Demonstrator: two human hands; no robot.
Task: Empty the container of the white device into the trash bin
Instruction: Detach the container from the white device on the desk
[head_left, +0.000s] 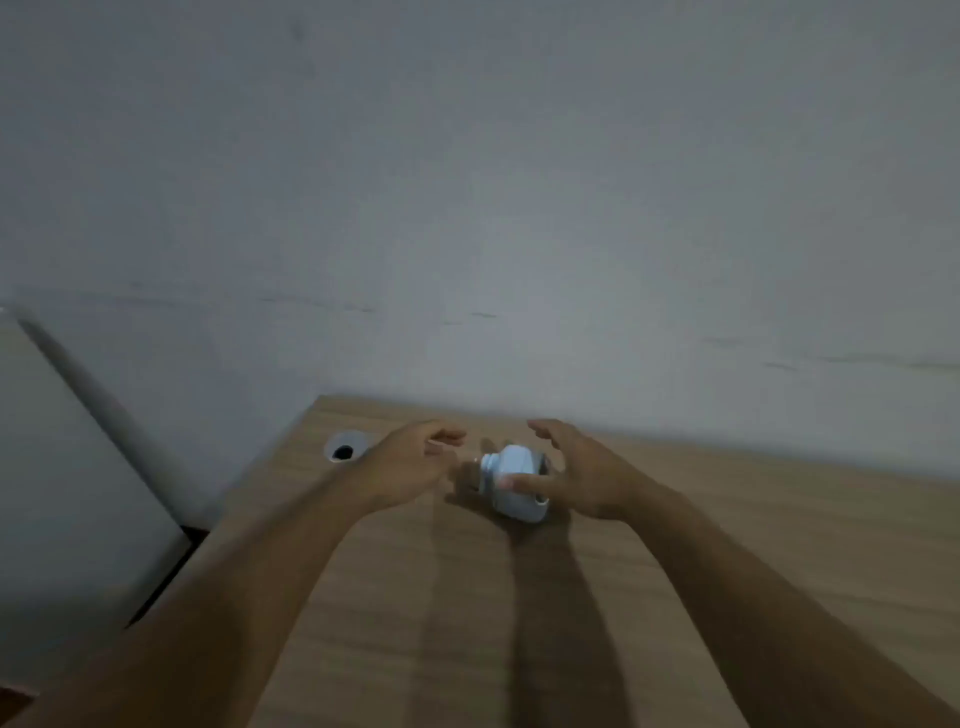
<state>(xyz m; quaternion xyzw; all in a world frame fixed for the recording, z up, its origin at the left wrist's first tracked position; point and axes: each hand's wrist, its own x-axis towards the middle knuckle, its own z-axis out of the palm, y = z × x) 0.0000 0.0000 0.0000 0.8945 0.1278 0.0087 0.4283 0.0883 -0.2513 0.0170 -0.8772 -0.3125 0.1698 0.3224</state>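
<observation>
Head view: both hands at a small white rounded plastic device (511, 480) on a light wooden desk (727, 545).
Right hand (582, 475) cups it with spread fingers (thumb touching); left hand (410, 467) hovers beside, fingers loosely curled, empty.

Small white device (511, 480) on its side, on wooden desk (727, 545).

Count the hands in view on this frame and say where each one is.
2. The left hand hovers open just left of the white device on the wooden desk. The right hand is at the device's right, thumb across its front.
</observation>
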